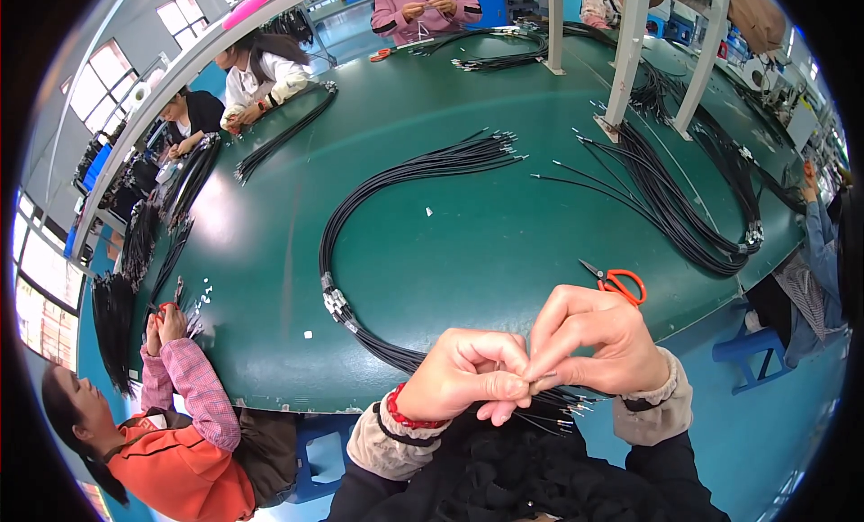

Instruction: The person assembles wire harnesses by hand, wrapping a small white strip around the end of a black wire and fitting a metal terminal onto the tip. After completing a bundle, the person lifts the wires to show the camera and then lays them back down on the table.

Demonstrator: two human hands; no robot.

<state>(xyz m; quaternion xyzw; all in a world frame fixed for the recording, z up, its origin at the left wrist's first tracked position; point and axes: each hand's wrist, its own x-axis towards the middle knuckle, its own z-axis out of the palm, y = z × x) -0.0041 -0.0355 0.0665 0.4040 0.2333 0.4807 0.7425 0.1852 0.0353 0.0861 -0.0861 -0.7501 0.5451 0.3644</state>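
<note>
Left hand [468, 375] and right hand [589, 342] pressed together at the near edge of the green surface [468, 225], fingertips meeting. Both closed in a pinch on the ends of a black cable bundle [396, 175]; which single wire sits between the fingers too small to tell. Red bracelet [407, 417] on the left wrist. Loose cable ends with bare metal tips fanning out just below the hands, over the dark lap.

From the hands, bundle running left and up across the surface, bound with pale tape wraps [335, 302] near the bend, then curving right to end in a spray of tipped wires mid-surface. Orange-handled scissors [616, 282] lying on the surface just above the right hand, not touching it.

Second, larger black cable bundle [684, 207] looped to the right, near white frame posts [627, 58]. More bundles lying farther back.

Other people seated around the surface: one in an orange and pink-checked top [184, 432] at the near left, hands on small parts; one in white [261, 76] at the far left; one in pink [423, 4] at the far end; a blue sleeve [819, 243] at the right edge.
</note>
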